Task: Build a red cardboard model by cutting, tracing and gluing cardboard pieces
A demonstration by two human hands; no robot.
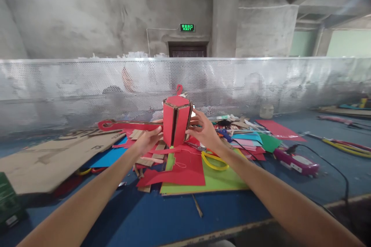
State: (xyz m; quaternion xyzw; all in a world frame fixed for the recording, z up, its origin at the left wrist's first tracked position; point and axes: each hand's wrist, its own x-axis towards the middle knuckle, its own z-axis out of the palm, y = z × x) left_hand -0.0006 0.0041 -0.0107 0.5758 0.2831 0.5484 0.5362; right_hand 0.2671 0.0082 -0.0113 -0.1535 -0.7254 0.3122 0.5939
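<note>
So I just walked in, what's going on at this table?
The person's left hand and right hand hold a red many-sided box upright between them, over a cluttered blue table. A long red hooked piece reaches out beside the left hand; whether it joins the box isn't clear. Red paper lies on green sheets below, near what look like yellow-handled scissors.
</note>
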